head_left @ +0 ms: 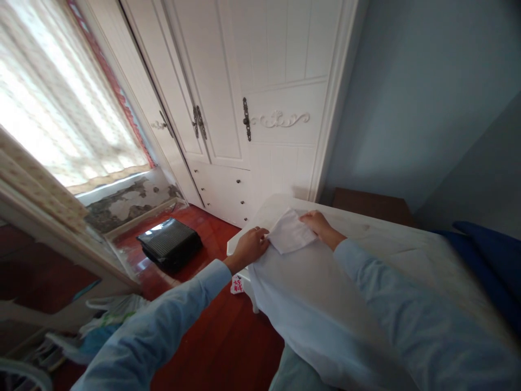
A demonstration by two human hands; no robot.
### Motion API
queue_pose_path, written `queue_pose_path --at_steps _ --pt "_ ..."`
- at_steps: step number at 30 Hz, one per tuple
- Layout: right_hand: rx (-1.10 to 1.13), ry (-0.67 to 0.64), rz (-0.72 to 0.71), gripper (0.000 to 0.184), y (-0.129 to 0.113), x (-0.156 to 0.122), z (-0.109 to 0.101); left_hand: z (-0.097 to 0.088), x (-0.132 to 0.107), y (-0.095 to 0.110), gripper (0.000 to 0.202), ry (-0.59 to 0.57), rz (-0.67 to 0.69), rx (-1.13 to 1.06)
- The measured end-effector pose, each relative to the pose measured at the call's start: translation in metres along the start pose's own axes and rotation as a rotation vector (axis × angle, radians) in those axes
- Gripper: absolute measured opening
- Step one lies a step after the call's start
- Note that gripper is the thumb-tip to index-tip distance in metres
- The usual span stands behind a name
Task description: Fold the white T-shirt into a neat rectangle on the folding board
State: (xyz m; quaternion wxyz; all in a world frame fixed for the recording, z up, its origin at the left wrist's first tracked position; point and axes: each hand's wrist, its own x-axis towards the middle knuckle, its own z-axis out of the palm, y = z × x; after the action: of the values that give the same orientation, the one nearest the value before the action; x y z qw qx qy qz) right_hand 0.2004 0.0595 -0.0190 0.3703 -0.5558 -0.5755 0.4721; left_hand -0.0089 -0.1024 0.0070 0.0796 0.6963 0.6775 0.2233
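A pale patterned curtain (61,92) hangs at the far left, bright with daylight, above a patch of wall where the paint is peeling. Below, at the lower left, lies a pile (108,328) of pale and blue items (too blurred to name singly). On the reddish floor (211,342), a shiny black case (173,247) lies flat near the wall. The white wardrobe (223,92), with dark metal handles and small drawer knobs, fills the upper middle. A small packet (236,284) with red lettering shows beside the table leg.

The left hand (249,248), in a light blue sleeve (175,320), has thumb and fingers pinched together on the left side of a white cloth (299,282). The cloth lies over the near edge of the white table (374,233), its far end turned back as a flap between the two hands and its near part draping toward the person. The right hand (321,225) pinches the flap's right side, thumb against fingers.

Beyond the table's far edge stands a brown box-like piece (372,203), against a grey-blue wall (415,103). At the far right, a deep blue cloth (494,250) lies along the table's edge.
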Motion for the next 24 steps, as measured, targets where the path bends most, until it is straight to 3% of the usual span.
queue_pose_path --at_steps 4,6,11,16,20,24 --pt "-0.272 0.07 -0.096 0.01 -0.016 0.023 0.004 0.007 0.002 0.003 0.025 0.058 -0.042 -0.035" --pt "-0.37 0.061 -0.136 0.018 -0.023 0.037 0.009 0.011 0.001 0.003 0.025 0.101 -0.062 -0.061" --pt "-0.561 -0.007 -0.177 0.015 -0.027 0.06 0.029 0.023 -0.004 0.0 0.032 0.217 -0.113 -0.113" --pt "-0.666 0.0 -0.177 0.037 -0.02 0.066 0.039 0.028 -0.008 -0.004 0.029 0.243 -0.047 -0.148" --pt "-0.731 0.02 -0.188 0.037 -0.021 0.067 0.041 0.028 -0.008 -0.003 0.028 0.248 -0.054 -0.133" --pt "-0.794 -0.008 -0.338 0.039 -0.027 0.061 0.042 0.025 -0.009 0.001 0.028 0.243 -0.042 -0.063"
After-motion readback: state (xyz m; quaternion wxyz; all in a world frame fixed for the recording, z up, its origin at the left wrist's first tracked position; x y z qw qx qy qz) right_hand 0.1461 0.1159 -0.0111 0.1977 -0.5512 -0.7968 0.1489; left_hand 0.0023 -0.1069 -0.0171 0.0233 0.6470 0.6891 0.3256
